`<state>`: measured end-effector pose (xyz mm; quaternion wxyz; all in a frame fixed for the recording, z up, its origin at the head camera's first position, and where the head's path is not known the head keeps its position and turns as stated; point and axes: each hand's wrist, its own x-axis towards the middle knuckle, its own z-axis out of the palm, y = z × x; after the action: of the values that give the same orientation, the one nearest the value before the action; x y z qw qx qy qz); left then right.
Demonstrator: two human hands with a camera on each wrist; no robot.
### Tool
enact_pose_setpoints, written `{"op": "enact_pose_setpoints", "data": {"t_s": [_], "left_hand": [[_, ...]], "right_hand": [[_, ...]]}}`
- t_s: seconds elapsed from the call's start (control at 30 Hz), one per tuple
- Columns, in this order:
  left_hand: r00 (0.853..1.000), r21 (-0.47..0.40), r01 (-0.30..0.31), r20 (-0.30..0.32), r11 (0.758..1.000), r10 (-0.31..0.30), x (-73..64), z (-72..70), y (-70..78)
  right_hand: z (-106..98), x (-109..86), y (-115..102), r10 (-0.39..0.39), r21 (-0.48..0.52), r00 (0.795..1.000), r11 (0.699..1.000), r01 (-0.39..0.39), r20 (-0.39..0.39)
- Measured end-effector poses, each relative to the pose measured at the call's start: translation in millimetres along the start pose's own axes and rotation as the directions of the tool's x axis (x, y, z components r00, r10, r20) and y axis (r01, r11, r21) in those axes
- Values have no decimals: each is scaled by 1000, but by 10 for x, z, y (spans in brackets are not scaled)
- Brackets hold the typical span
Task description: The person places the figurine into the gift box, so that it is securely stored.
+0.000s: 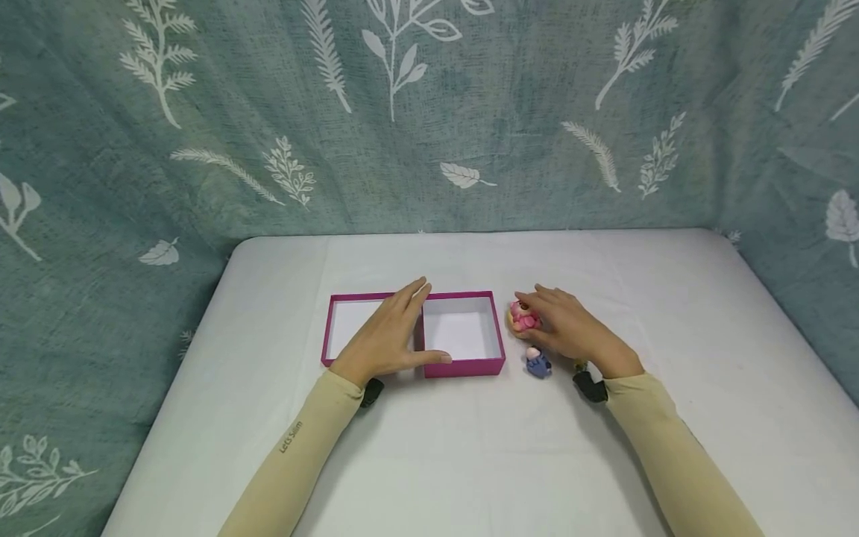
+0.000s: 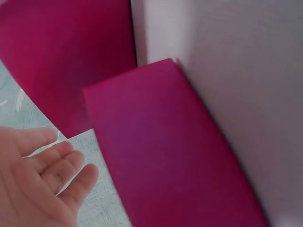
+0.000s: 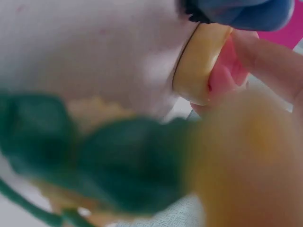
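Observation:
My left hand is over the seam between a magenta open box and a matching magenta tray or lid, both white inside. Its fingers are straight and hold nothing; in the left wrist view the fingers stand beside the magenta walls. To the right of the box, my right hand pinches a small pink figurine with a yellowish base between thumb and fingers. A small blue figurine lies just nearer to me. In the right wrist view, a blurred green figurine fills the foreground.
A white cloth covers the table. Behind it hangs a green curtain with white leaf prints. A dark wrist camera sits under the right wrist, near the figurines.

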<state>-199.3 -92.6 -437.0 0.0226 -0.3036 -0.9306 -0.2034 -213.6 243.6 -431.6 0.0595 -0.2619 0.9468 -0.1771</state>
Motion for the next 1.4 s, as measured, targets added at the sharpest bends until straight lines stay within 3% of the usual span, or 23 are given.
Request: {"op": "enact_pose_setpoints", "data": {"t_s": [0.27,0.5,0.77,1.07,1.4], "left_hand": [[998,-83,36,57,996,-31,0,38,-12],[998,-113,42,58,993,-36,-7,61,-28],[998,-114,42,52,993,-36,-10,75,-40],[998,-138,46,50,989,-40,-4,90,-44],[998,-132,56,48,990,-50,3,85,-46]], "right_hand": [[8,32,9,16,-51,1000,999,-16,2],[20,70,11,-12,-83,1000,997,10,-17],[5,127,32,13,-93,1000,996,-12,10],[28,159,63,-20,-114,995,994,8,-103],[-35,154,-4,-27,-35,979,999,20,-201]]}}
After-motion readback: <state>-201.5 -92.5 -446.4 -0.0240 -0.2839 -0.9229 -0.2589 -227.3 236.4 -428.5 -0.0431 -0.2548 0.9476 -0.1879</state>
